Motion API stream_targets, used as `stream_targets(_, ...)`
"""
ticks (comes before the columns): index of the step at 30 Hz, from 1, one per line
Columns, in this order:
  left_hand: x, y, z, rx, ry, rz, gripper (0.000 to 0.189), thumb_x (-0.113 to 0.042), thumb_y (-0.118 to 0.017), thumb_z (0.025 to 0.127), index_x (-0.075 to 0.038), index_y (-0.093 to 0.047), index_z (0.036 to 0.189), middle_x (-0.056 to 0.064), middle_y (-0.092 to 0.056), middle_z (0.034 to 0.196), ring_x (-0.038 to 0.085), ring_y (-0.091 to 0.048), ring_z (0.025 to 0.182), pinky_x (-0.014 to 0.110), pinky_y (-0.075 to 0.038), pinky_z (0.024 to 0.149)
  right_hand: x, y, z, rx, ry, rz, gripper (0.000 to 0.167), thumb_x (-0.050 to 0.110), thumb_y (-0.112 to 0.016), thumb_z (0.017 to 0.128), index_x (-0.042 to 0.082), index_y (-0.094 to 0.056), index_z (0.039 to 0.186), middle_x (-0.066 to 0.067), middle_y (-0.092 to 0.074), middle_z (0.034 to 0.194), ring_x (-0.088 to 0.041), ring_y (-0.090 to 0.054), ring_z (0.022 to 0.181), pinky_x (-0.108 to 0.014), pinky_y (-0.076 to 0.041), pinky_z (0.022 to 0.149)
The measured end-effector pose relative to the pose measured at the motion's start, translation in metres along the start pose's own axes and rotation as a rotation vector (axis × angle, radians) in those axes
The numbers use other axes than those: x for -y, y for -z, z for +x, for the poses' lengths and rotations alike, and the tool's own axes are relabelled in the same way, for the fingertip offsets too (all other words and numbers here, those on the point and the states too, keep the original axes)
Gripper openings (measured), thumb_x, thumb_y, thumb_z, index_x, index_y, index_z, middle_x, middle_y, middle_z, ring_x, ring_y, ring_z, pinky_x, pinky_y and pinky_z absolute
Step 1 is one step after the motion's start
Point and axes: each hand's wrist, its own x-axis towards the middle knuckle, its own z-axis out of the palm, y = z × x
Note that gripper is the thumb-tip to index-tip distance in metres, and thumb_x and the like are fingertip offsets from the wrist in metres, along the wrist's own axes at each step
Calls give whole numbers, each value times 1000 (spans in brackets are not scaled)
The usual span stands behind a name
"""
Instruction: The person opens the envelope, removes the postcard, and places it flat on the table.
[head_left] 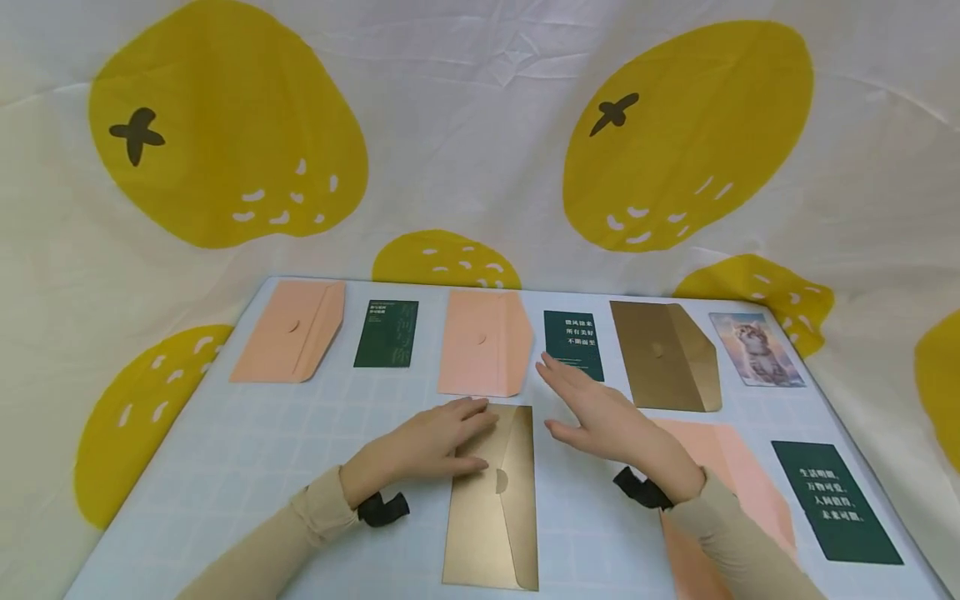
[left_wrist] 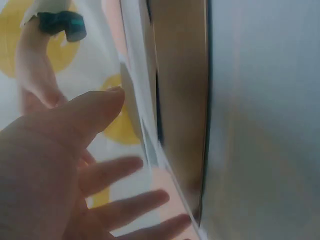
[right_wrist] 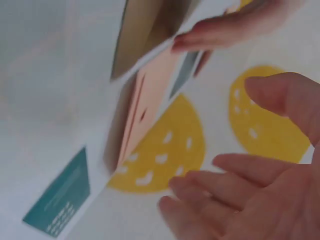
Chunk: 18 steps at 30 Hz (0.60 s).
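A long gold envelope (head_left: pixel 487 533) with a side flap and a small half-round notch lies upright at the front middle of the table. Over its upper part hovers my left hand (head_left: pixel 423 446), fingers spread and relaxed, nothing in its grasp. My right hand (head_left: pixel 607 417) is held to the right of that envelope, its fingers straight and its palm turned inward. Its fingertips come close to a green card (head_left: pixel 574 337) with white writing in the head view. Both palms look bare in the wrist views, where the left fingers (left_wrist: pixel 130 202) and the right fingers (right_wrist: pixel 220 187) are extended.
Along the back lie a peach envelope (head_left: pixel 281 333), a dark green card (head_left: pixel 386 333), a pink envelope (head_left: pixel 480 342), a bronze envelope (head_left: pixel 660 358) and a kitten picture card (head_left: pixel 757 350). Front right, a larger peach envelope (head_left: pixel 757 492) is partly under my right forearm, beside another green card (head_left: pixel 836 500).
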Motion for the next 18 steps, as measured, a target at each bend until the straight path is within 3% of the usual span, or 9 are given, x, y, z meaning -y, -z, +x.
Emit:
stream_targets(5, -24, -16, -11, 67, -12, 58, 112, -75, -58, 83, -4, -15, 159, 21, -9, 164, 42, -7, 149, 53, -20, 116, 26, -21, -17, 103, 19, 36, 83, 36, -66, 95, -6, -26, 153, -23, -18, 161, -39, -27, 145, -51, -39, 106)
stream_targets(8, -34, -26, -11, 71, -26, 112, 130, -84, -59, 72, -2, -6, 159, 25, 0, 163, 44, 0, 149, 55, -17, 116, 39, -36, -25, 176, 15, 66, 88, 43, -63, 96, -9, -20, 153, -27, -10, 161, -41, -15, 148, -52, -29, 112)
stream_targets(13, -44, -37, -10, 64, 16, 191, 144, -91, -59, 61, 1, -4, 158, 30, 1, 161, 45, -1, 148, 55, -17, 116, 57, -61, -31, 236, -24, 75, 94, 47, -64, 94, -11, -18, 153, -31, -7, 160, -45, -9, 147, -53, -28, 112)
stream_targets(18, -48, -40, -11, 73, 50, 197, 144, -91, -60, 60, 3, -10, 157, 31, 1, 161, 46, 1, 148, 54, -16, 117, 67, -77, -36, 257, -41, 12, 94, 43, -68, 90, -14, -23, 150, -35, -9, 158, -50, -8, 146, -56, -28, 111)
